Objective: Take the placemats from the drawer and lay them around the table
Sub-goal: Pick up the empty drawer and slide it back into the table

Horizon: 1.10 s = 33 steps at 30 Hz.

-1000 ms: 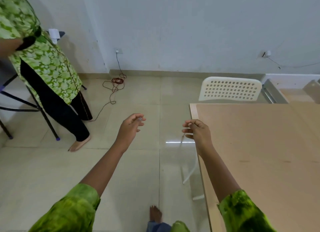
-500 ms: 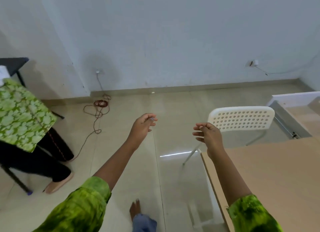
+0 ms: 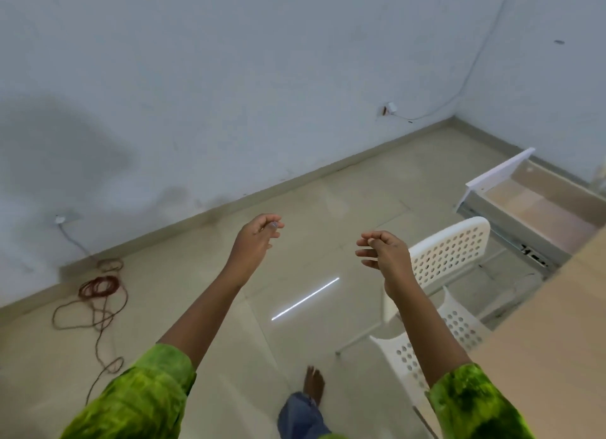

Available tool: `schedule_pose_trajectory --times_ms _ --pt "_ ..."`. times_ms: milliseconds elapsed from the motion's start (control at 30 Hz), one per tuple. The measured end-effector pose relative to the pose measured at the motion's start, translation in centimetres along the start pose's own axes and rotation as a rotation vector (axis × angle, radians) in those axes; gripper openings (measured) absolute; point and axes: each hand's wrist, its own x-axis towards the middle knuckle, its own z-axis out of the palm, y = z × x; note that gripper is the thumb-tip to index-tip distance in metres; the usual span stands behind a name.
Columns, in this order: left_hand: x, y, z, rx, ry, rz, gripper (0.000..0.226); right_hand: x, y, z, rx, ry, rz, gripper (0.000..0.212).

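My left hand (image 3: 259, 238) and my right hand (image 3: 382, 253) are raised side by side above the floor, each with thumb and fingertips pinched together. Between and below them hangs a nearly invisible clear placemat (image 3: 314, 284). It shows only as a glossy patch with a bright light streak and a faint edge under my right hand. The open white drawer (image 3: 498, 179) sticks out at the right, its pale wooden bottom bare. A corner of the light wooden table (image 3: 551, 324) fills the lower right.
A white perforated chair (image 3: 449, 252) stands between my right arm and the table. A coiled brown cable (image 3: 98, 286) lies on the tiled floor by the left wall. My bare foot (image 3: 313, 384) is at the bottom centre.
My view has swung right and tilted. The person in green at the left has left the frame, and the drawer and room corner have come into sight. Both hands have kept their pinched pose.
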Motion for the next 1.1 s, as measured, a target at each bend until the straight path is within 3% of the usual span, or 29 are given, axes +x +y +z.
schedule_pose_trajectory --times_ms 433,833,1100 --pt "25.7 4.7 10.3 0.02 -0.252 0.055 0.02 21.4 -6.3 -0.9 0.081 0.237 0.027 0.022" --pt "48.7 7.6 21.0 0.111 -0.672 0.127 0.019 38.0 -9.8 -2.0 0.252 0.645 0.057 0.029" --pt "56.6 10.5 32.4 0.158 -0.938 0.177 0.024 44.5 -11.2 -6.7 0.352 0.91 0.089 0.027"
